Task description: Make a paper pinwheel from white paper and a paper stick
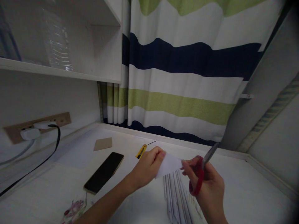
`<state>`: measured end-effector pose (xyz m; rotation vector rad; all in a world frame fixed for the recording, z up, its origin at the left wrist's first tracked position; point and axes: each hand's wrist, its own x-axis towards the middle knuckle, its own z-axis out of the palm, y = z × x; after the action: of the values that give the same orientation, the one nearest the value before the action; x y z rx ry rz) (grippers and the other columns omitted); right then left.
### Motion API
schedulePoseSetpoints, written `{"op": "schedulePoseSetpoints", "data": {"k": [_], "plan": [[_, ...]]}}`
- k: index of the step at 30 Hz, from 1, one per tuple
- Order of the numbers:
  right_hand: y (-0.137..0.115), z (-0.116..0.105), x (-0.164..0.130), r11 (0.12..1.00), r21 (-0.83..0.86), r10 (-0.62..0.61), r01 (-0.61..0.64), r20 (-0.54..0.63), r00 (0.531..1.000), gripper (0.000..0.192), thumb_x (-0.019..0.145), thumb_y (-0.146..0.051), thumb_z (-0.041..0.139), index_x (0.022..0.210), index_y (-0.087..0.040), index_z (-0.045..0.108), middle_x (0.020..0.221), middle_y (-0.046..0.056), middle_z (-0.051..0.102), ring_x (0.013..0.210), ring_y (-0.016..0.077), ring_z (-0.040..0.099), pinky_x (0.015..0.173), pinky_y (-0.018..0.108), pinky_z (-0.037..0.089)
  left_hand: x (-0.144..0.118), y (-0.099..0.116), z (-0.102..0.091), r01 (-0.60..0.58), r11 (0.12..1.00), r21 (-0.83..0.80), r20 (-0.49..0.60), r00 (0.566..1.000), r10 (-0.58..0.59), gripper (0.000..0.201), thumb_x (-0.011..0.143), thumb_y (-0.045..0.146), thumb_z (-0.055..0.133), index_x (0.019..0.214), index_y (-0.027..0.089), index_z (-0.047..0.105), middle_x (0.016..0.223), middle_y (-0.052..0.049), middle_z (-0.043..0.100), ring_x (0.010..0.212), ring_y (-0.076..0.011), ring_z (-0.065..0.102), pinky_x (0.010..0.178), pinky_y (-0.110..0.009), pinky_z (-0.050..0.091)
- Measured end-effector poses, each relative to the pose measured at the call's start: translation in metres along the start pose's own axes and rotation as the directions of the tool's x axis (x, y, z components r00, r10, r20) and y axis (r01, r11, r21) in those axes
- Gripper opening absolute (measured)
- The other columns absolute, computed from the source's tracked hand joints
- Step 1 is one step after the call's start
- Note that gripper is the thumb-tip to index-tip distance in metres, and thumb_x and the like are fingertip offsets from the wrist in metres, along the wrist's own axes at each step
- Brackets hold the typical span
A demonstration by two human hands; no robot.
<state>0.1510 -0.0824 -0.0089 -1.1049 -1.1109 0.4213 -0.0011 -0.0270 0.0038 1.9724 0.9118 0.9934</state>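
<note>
A small piece of white paper (170,164) is held up between my two hands over the table. My left hand (149,165) is closed on its left side, thumb on top. My right hand (206,182) pinches the paper's right corner with its fingertips. Red-handled scissors (198,182) also rest in the right hand, their blades pointing up and away to the right. Below the paper lies a bundle of thin white strips (178,197), partly hidden by the right hand. A yellow box cutter (141,151) lies just beyond my left hand.
A black phone (104,172) and a brown cardboard piece (103,144) lie on the left of the white table (247,193). A pinkish crumpled item (74,207) is near the front edge. Plugs sit in a wall socket (65,118), with a cable trailing. A striped curtain (182,84) hangs behind.
</note>
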Motion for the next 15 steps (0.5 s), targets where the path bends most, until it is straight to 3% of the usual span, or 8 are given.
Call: {"op": "schedulePoseSetpoints", "data": {"k": [3,7,12,15], "plan": [[0.0,0.001,0.002,0.999,0.023,0.025,-0.025,-0.005,1.0,0.017,0.067,-0.025,0.069,0.069,-0.019,0.053,0.063,-0.003,0.059,0.054,0.0108,0.058,0.051,0.019,0.051,0.001,-0.001,0.001,0.002,1.0,0.009,0.034,0.999,-0.002,0.038,0.088,0.041,0.03,0.058,0.019,0.04,0.052,0.005,0.041,0.048,-0.0104,0.041,0.043,-0.021,0.029],[0.0,0.0,0.006,0.999,0.021,0.035,-0.035,0.022,0.999,0.017,0.067,-0.025,0.07,0.067,-0.019,0.053,0.061,-0.003,0.059,0.053,0.0118,0.058,0.05,0.021,0.05,0.001,-0.002,-0.002,0.021,1.0,0.018,0.074,0.997,-0.022,0.038,0.087,0.043,0.031,0.059,0.019,0.04,0.05,0.005,0.039,0.044,-0.0094,0.041,0.04,-0.02,0.029],[-0.005,-0.002,0.01,0.987,0.048,0.142,-0.154,0.185,0.972,0.021,0.064,-0.028,0.071,0.063,-0.018,0.053,0.057,-0.002,0.058,0.053,0.0154,0.061,0.046,0.022,0.049,0.002,-0.002,-0.014,0.012,0.999,0.04,0.129,0.992,-0.017,0.035,0.087,0.04,0.034,0.06,0.018,0.042,0.051,0.006,0.04,0.043,-0.0091,0.043,0.038,-0.019,0.03],[-0.007,-0.002,0.011,0.977,0.068,0.185,-0.203,0.205,0.961,0.022,0.062,-0.029,0.071,0.061,-0.018,0.052,0.055,-0.004,0.056,0.052,0.0156,0.061,0.044,0.021,0.048,0.004,-0.001,-0.018,-0.015,0.998,0.058,0.13,0.991,0.007,0.035,0.086,0.038,0.037,0.057,0.018,0.04,0.053,0.005,0.039,0.048,-0.0092,0.041,0.042,-0.02,0.03]]}}
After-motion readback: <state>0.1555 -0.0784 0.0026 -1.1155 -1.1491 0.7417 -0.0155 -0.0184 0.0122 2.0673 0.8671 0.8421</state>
